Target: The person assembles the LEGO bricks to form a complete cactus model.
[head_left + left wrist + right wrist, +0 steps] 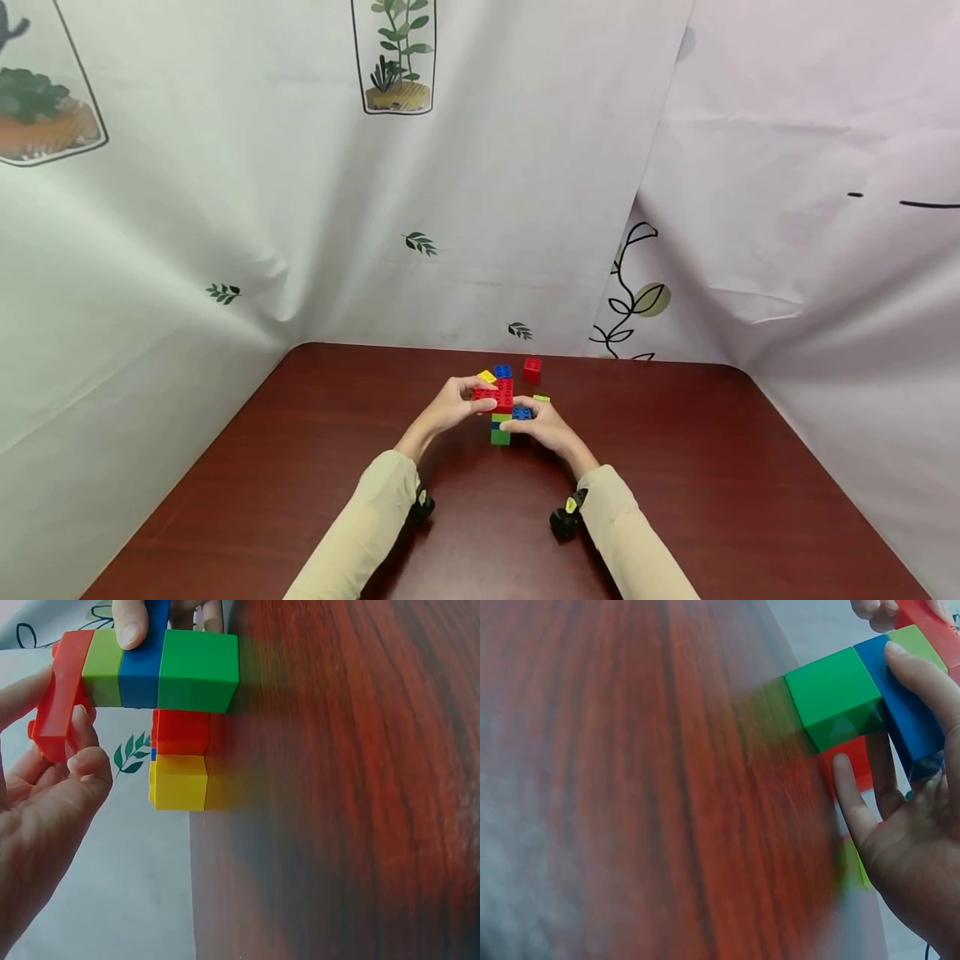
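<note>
A small brick stack stands upright on the table. Its lowest piece is a green brick (199,671), followed upward by a blue brick (141,681) and a lime green brick (102,669). At the top, a red brick (61,694) juts out past the lime one on the left. My left hand (452,406) pinches that red brick between thumb and fingers. From the right side, my right hand (549,428) grips the stack at the blue brick, which sticks out toward the palm; the thumb lies on its near face in the right wrist view.
Behind the stack lie a yellow brick (486,377), another blue brick (502,371) and a separate red brick (532,370). A lime piece (542,398) shows just past the right hand. The dark wooden table (262,500) meets a printed white cloth (480,283) at its back edge.
</note>
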### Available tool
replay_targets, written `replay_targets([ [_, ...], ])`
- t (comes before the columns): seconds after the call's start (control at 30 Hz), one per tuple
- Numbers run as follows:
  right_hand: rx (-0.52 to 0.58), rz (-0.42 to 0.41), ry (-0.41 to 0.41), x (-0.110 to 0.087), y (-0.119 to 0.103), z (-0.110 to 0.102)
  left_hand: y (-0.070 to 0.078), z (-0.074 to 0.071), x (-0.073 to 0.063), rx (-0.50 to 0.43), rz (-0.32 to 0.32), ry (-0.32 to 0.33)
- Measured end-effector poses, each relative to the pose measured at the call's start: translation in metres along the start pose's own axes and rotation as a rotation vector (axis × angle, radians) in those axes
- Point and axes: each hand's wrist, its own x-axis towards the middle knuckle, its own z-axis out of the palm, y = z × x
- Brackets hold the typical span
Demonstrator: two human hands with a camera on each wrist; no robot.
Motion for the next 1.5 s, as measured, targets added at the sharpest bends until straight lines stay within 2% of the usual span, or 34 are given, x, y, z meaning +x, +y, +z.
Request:
replay_targets([
  [0.27,-0.014,0.008,0.004,-0.002,0.002,0.0,-0.009,0.008,-0.001,-0.112,-0.015,0.008],
  [0.3,-0.016,0.009,0.003,-0.001,0.003,0.0,-0.006,0.007,-0.004,-0.13,-0.02,0.007],
  [0.4,-0.013,0.011,0.006,0.0,0.004,0.001,-0.008,0.008,-0.005,-0.167,-0.003,0.005],
  [0.53,-0.012,0.011,0.022,0.002,0.005,0.003,-0.004,0.009,-0.008,-0.211,-0.002,0.006],
  [0.63,-0.018,0.013,0.029,0.003,0.006,0.002,0.007,0.008,-0.014,-0.236,0.001,0.008],
  [0.8,-0.021,0.001,0.014,0.003,0.003,0.002,0.016,0.009,-0.021,-0.247,0.021,0.028],
  [1.03,-0.007,-0.01,0.003,0.002,0.001,0.002,0.013,0.011,-0.022,-0.228,0.034,0.06],
  [1.33,-0.001,-0.009,0.012,0.003,0.004,0.003,0.014,0.012,-0.022,-0.237,0.01,0.063],
  [1.43,0.003,-0.006,0.01,0.003,0.005,0.003,0.012,0.011,-0.022,-0.237,0.011,0.059],
  [1.5,0.003,0.001,0.012,0.004,0.005,0.003,0.005,0.012,-0.018,-0.24,0.009,0.056],
])
